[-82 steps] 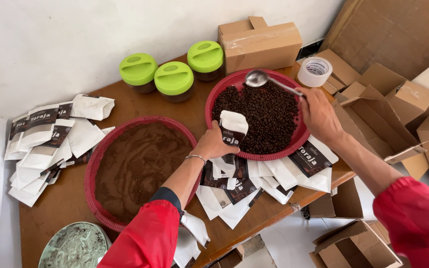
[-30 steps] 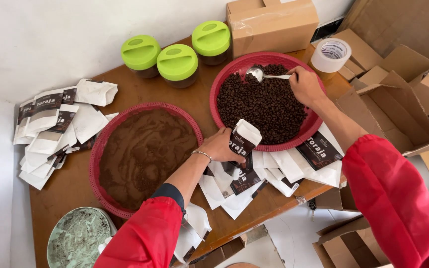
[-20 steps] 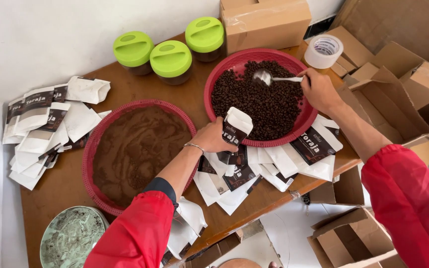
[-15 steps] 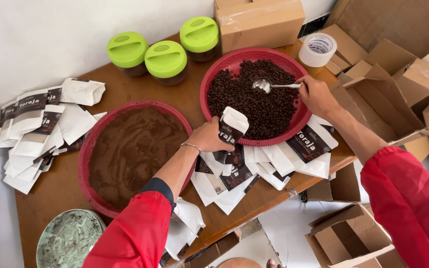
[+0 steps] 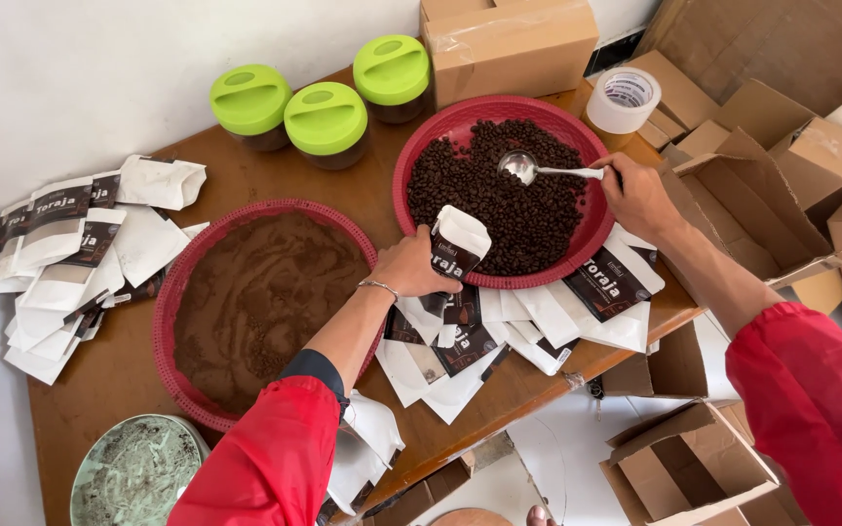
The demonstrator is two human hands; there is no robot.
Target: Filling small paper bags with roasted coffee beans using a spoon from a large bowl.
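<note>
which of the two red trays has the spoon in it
The right-hand red tray, holding whole coffee beans; the spoon rests there. The left red tray holds only brown powder.

This looks like a small coffee-packing corner in a storeroom or back room. A worn brown wooden table (image 5: 246,185) stands against a plain white wall. On it sit a red basket of roasted coffee beans (image 5: 504,190) and, just left of that, a red basket of brown ground coffee (image 5: 260,302). Heaps of white paper pouches (image 5: 70,253) lie at the table's left end and front edge. Behind the baskets stand three green-lidded jars (image 5: 325,119). Right of the table, brown cardboard boxes (image 5: 782,166) are piled, with a roll of tape (image 5: 624,99) at the table's corner.
</note>
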